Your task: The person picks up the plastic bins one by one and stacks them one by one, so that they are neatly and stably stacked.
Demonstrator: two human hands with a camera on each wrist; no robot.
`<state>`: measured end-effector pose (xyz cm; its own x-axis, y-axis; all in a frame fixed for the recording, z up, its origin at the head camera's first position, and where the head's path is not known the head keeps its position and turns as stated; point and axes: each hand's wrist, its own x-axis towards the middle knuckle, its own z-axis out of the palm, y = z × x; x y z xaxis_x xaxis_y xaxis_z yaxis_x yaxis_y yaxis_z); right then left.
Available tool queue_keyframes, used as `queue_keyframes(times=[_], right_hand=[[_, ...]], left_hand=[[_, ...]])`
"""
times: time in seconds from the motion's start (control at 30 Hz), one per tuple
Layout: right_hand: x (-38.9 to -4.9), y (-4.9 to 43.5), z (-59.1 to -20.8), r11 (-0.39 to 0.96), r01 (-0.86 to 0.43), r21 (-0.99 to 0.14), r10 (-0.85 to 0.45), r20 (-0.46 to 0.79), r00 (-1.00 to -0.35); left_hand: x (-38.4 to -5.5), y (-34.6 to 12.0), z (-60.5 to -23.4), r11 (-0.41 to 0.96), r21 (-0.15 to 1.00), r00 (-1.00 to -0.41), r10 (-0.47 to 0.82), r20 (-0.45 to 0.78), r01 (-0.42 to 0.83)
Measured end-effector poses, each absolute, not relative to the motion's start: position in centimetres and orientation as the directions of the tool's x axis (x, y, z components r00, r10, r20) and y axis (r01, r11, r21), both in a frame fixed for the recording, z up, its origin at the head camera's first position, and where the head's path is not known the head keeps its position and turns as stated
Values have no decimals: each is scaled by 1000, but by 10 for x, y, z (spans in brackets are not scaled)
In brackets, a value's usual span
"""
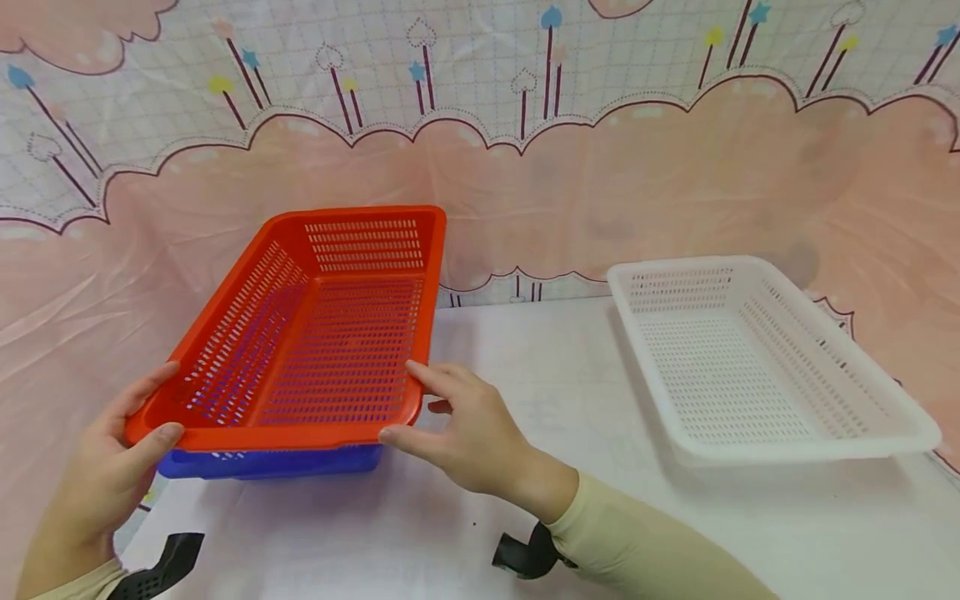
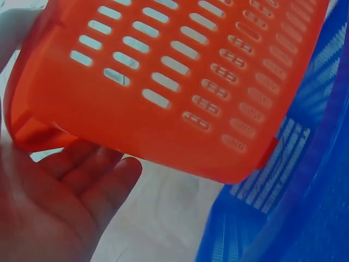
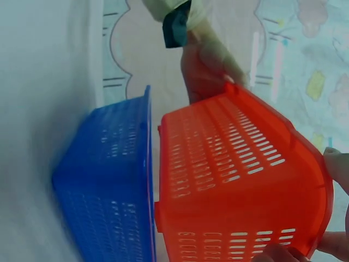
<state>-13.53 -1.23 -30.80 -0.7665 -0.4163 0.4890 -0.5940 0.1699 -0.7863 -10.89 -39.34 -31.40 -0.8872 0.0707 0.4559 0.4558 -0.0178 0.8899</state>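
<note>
Both hands hold a red slotted plastic basket (image 1: 285,438) by its near corners. My left hand (image 1: 90,475) grips the left corner, thumb on the rim and fingers beneath, as the left wrist view also shows below the basket wall. At the right corner, my right hand (image 1: 480,433) pinches the rim between thumb and fingers. Directly below is a blue slotted basket (image 1: 285,465), mostly hidden from the head view. In the right wrist view the red basket's base (image 3: 163,191) is close to the blue basket's rim (image 3: 147,164); whether they touch I cannot tell.
A white slotted basket (image 1: 810,451) stands on the right of the white table (image 1: 540,375). Behind the table hangs a pink patterned cloth (image 1: 525,200). Black straps (image 1: 528,554) with devices are on both wrists.
</note>
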Motion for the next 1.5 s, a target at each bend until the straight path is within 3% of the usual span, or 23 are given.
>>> queue_keyframes(times=[0.43, 0.67, 0.83, 1.07, 1.27, 1.5], right_hand=[[-144, -56, -307, 252, -546, -799, -488, 383, -784], [-147, -62, -316, 336, -504, -796, -512, 294, -807], [-149, -61, -324, 366, -481, -796, -512, 259, -819], [-148, -47, -334, 382, -464, -799, -494, 247, -833], [-148, -26, -341, 370, -445, -815, -474, 246, -845], [-149, 8, -348, 327, -482, -813, -462, 308, -832]], left_hand=[[-114, -443, -314, -46, 925, -922, 84, 379, 376], [-119, -448, -327, -154, 926, -925, 114, 362, 344], [-120, -447, -337, -131, 933, -925, 141, 352, 335], [-118, -435, -347, 92, 956, -955, 129, 266, 279], [-116, -412, -345, 549, 823, -988, 36, 150, 145], [-117, -373, -344, 628, 773, -995, 17, 99, 88]])
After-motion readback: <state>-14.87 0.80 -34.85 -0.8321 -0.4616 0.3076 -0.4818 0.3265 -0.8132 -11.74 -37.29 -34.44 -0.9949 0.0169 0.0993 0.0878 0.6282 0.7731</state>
